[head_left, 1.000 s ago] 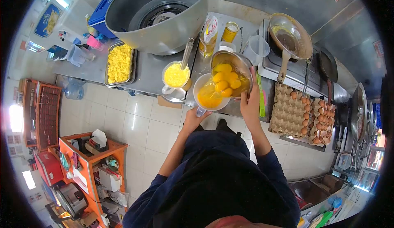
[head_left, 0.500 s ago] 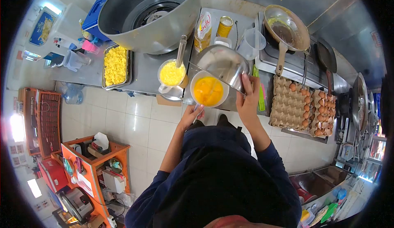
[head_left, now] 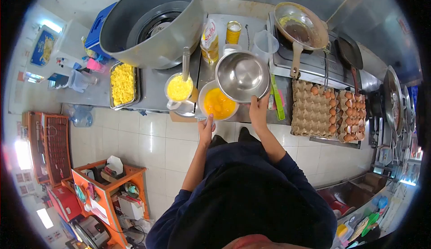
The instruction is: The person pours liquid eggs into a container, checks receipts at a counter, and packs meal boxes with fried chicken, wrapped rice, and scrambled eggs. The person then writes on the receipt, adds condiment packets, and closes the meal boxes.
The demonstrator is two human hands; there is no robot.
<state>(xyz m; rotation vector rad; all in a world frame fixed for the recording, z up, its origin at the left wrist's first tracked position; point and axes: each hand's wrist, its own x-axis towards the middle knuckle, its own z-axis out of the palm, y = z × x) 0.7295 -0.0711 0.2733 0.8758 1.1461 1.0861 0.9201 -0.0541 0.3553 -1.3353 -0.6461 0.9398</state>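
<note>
Turned upright since the earlier frames, where it was tipped over the jug (head_left: 201,99), the steel bowl (head_left: 243,76) now shows its shiny inside to the camera, and the yolks (head_left: 219,102) it held at first lie in the jug. The right hand (head_left: 258,114) pinches the bowl's near rim, thumb on top; its fingers underneath are mostly hidden. The left hand (head_left: 206,131) is closed around the jug's handle at the near edge of the counter (head_left: 155,87). The bowl overlaps the jug's far right side in view; whether they touch, I cannot tell. Just left of the jug stands a cup (head_left: 172,104) of yellow mixture with a metal tool (head_left: 186,63) upright in it, and farther left a tray (head_left: 138,85) of yellow pieces, near a big pot (head_left: 179,47). Behind the bowl are a pouch (head_left: 209,49), a yellow can (head_left: 233,34) and a clear tub (head_left: 263,47). To the right, a pan (head_left: 313,37) rests on the stove (head_left: 280,60), with egg cartons (head_left: 305,120) nearer the person.
</note>
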